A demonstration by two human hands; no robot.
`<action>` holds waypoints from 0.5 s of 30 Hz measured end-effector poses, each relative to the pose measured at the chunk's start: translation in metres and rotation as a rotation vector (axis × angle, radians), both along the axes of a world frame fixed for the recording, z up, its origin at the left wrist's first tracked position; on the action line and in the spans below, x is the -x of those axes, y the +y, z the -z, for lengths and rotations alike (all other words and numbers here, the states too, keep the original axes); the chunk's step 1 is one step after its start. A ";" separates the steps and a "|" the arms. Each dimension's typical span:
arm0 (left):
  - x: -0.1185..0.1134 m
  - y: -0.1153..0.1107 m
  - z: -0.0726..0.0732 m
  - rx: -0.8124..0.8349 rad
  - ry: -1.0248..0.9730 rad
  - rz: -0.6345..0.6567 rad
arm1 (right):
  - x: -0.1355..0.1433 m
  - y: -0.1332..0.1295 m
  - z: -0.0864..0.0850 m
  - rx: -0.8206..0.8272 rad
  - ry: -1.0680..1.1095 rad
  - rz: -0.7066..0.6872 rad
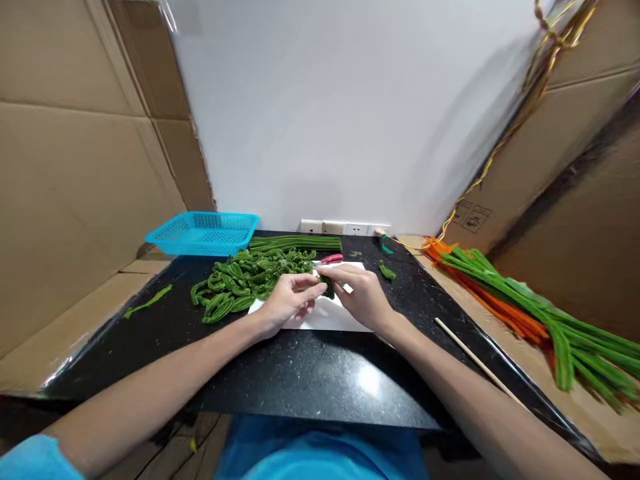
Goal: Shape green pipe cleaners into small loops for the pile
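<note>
Over a white sheet of paper (pixel 327 322), my left hand (pixel 294 299) and my right hand (pixel 364 293) meet at a small dark green piece of bent pipe cleaner (pixel 329 288). Both hands pinch it between thumb and fingers, which cover part of it. Just behind them lie pliers with red handles (pixel 332 259), their metal end partly hidden. To the left spreads a heap of green pipe cleaner leaves (pixel 235 283), overlapping the paper's edge. One single green leaf (pixel 387 271) rests on the black table to the right of my right hand.
A blue plastic basket (pixel 203 233) stands at the back left. Straight green pipe cleaners (pixel 295 244) lie behind the heap. A wooden stick (pixel 477 360) is at the right, near bundles of green (pixel 540 310) and orange pipe cleaners (pixel 500 307). Power sockets (pixel 345 229) line the wall; cardboard flanks both sides.
</note>
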State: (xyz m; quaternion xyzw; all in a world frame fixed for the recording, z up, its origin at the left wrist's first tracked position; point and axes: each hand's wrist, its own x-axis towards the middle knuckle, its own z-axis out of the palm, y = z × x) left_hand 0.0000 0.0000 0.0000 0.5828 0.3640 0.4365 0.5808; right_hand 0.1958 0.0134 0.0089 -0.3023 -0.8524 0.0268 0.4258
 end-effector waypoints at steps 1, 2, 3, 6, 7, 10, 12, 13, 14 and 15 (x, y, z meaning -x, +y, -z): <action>0.000 0.000 0.001 0.002 -0.004 -0.037 | 0.001 0.000 -0.002 0.052 0.050 0.011; 0.000 0.001 0.001 0.003 -0.007 -0.069 | 0.002 -0.001 -0.003 0.100 0.093 0.016; 0.000 0.001 0.002 0.002 -0.011 -0.098 | 0.002 -0.001 -0.005 0.144 0.128 0.015; 0.001 0.003 0.004 -0.006 -0.018 -0.163 | 0.003 -0.002 -0.009 0.260 0.190 -0.033; 0.002 0.003 0.004 -0.011 -0.020 -0.174 | 0.003 -0.002 -0.010 0.277 0.193 -0.056; 0.005 0.004 0.006 -0.033 -0.014 -0.187 | 0.005 -0.002 -0.008 0.280 0.207 -0.098; 0.005 0.005 0.007 -0.045 -0.005 -0.197 | 0.006 0.000 -0.005 0.281 0.214 -0.094; 0.005 0.005 0.008 -0.046 0.000 -0.203 | 0.006 0.001 -0.004 0.285 0.218 -0.087; 0.005 0.005 0.008 -0.046 0.005 -0.210 | 0.007 0.002 -0.002 0.289 0.223 -0.076; 0.004 0.005 0.008 -0.045 0.012 -0.217 | 0.007 0.003 -0.001 0.291 0.228 -0.064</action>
